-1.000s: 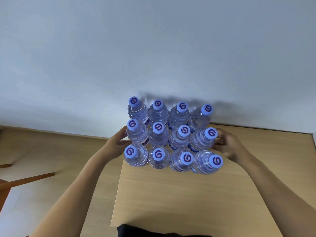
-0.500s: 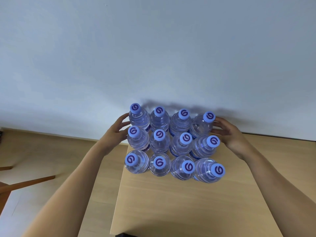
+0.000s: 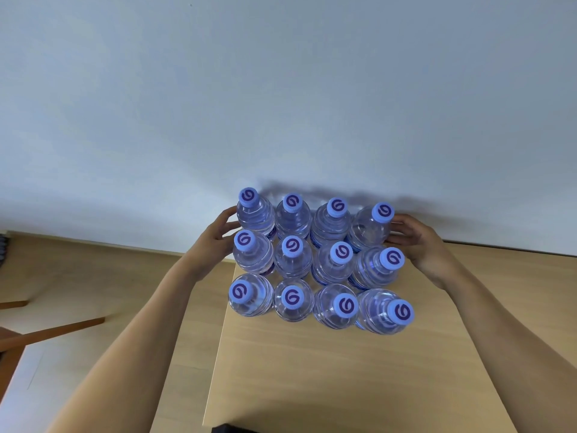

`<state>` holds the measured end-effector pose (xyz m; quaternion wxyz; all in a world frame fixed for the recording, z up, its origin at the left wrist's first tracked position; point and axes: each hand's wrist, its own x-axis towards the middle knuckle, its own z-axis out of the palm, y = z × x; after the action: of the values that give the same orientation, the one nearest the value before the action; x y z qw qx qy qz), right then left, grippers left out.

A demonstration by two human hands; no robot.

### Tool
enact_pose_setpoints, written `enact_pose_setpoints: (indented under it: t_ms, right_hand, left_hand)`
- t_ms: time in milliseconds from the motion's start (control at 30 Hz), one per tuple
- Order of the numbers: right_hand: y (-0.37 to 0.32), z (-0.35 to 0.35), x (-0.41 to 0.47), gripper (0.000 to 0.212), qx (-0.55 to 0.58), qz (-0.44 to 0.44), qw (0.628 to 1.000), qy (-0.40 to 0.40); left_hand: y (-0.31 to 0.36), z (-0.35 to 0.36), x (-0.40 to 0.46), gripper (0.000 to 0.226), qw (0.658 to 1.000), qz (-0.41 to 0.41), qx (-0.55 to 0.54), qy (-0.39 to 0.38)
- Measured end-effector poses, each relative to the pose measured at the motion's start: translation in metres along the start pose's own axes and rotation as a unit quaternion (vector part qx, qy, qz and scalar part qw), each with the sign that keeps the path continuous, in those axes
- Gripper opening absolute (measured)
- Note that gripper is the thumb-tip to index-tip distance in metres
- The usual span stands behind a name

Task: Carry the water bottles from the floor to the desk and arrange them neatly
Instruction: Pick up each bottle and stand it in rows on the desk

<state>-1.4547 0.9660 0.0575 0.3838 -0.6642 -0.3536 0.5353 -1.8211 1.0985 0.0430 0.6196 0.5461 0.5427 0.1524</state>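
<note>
Both my arms reach forward over the desk (image 3: 312, 370), one on each side of the water bottles (image 3: 315, 260), which stand upright in a tight block of three rows of four at the desk's far edge by the wall (image 3: 281, 89). My left hand (image 3: 215, 242) lies released, fingers spread and touching the back-left bottles. My right hand (image 3: 418, 242) is likewise released, its straight fingers against the back-right bottle (image 3: 371, 229).

A plain room, likely home or office, is indicated by a light wooden desk (image 3: 312, 370), wood floor (image 3: 93, 276) and bare white wall (image 3: 281, 89).
</note>
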Motion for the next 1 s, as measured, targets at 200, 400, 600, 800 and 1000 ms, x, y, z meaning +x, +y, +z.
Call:
enact_pose_setpoints:
  t_ms: [200,400,600,800,1000]
  right_hand:
    - [0.002,0.002,-0.006,0.055,-0.050,-0.010,0.999,0.009]
    - [0.001,0.013,-0.020,0.052,-0.121,-0.029,0.990,0.070]
    - [0.008,0.026,-0.039,0.045,-0.128,-0.031,0.981,0.144]
    - [0.013,0.042,-0.089,0.042,-0.126,-0.063,0.972,0.190]
    - [0.018,0.098,-0.155,0.039,-0.068,-0.152,0.906,0.389]
  left_hand:
    - [0.000,0.005,-0.006,0.056,0.999,-0.009,-0.012,0.041]
    - [-0.011,0.012,-0.036,0.029,0.989,-0.022,-0.014,0.148]
    - [-0.024,0.020,-0.082,0.021,0.983,0.017,-0.008,0.182]
    - [-0.025,0.025,-0.118,0.022,0.985,0.080,0.046,0.146]
    - [-0.017,0.024,-0.147,0.020,0.976,0.193,0.079,0.060]
